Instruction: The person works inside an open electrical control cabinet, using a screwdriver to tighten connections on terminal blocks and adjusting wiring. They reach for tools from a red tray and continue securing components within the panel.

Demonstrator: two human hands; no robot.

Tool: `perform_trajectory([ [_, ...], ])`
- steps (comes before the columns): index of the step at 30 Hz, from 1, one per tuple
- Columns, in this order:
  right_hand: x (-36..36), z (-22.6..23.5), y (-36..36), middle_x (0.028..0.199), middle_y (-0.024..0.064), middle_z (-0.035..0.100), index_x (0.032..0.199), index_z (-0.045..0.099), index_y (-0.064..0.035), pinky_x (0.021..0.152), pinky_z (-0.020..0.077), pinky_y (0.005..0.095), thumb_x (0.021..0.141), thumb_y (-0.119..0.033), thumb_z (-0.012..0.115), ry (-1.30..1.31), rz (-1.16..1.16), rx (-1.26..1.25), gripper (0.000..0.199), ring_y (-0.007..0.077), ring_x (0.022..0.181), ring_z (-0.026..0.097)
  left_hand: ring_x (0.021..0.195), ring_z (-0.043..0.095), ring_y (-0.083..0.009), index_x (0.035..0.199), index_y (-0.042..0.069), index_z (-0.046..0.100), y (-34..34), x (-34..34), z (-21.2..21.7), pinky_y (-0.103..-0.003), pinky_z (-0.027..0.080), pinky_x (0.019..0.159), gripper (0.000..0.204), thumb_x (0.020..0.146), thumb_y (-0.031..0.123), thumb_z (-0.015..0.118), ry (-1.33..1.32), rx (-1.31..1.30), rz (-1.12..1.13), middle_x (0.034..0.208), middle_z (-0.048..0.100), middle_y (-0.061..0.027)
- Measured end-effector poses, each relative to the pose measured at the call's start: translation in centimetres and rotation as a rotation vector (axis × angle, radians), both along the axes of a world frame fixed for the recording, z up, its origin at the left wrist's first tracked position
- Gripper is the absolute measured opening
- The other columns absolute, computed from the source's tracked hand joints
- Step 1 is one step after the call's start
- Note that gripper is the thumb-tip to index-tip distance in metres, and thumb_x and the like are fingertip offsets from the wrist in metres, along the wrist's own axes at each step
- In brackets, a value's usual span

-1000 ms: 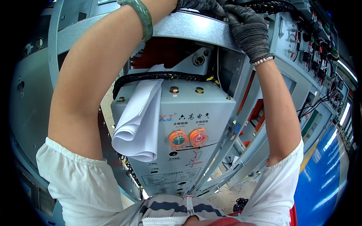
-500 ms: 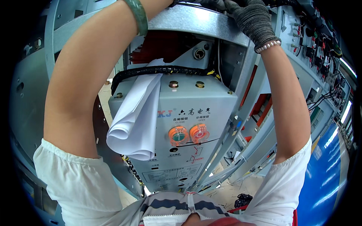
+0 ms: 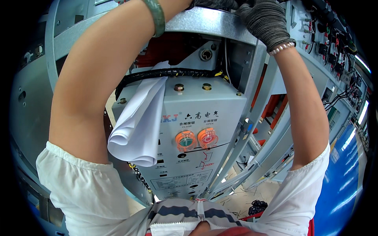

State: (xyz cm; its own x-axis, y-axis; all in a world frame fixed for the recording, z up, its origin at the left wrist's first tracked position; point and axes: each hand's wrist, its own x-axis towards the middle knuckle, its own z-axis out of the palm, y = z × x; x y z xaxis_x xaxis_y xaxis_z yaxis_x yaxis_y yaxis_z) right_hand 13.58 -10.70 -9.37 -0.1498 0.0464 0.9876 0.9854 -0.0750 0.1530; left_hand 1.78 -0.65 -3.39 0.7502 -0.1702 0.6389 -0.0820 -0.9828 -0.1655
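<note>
Right hand (image 3: 264,20), grey knit glove, rests atop the grey switchgear unit (image 3: 199,118); finger state cannot be told. Left hand out of view. 2 orange buttons (image 3: 196,139); curled white papers (image 3: 138,126) under black conduit (image 3: 169,74).

The right hand (image 3: 264,19) wore a rough grey knit glove. The cabinet frame (image 3: 204,21) was matt, smooth sheet metal. Curled sheets (image 3: 138,126) were white paper. Two buttons (image 3: 197,138) looked like glossy orange plastic; the bangle (image 3: 156,15) like polished green stone.

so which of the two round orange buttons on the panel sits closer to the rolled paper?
The left button, the one with the greenish centre. It lies next to the rolled paper; the right button, with its reddish centre, sits on its far side.
</note>
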Motion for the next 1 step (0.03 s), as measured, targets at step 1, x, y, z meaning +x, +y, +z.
perform_trajectory([
  [1, 0.01, -0.03, 0.12, 0.079, 0.0183, 0.065, 0.097, 0.058, -0.0046, 0.075, 0.0512, 0.0434, 0.073, -0.007, 0.059, -0.002, 0.001, -0.004, 0.024, 0.0364, 0.079, 0.064, 0.085, 0.064, -0.0195, 0.104, 0.005, 0.069, -0.2, 0.05, 0.1, -0.035, 0.049, 0.082, 0.037, 0.073, 0.022, 0.08, -0.009, 0.068, 0.135, 0.092, 0.072, -0.0099],
])
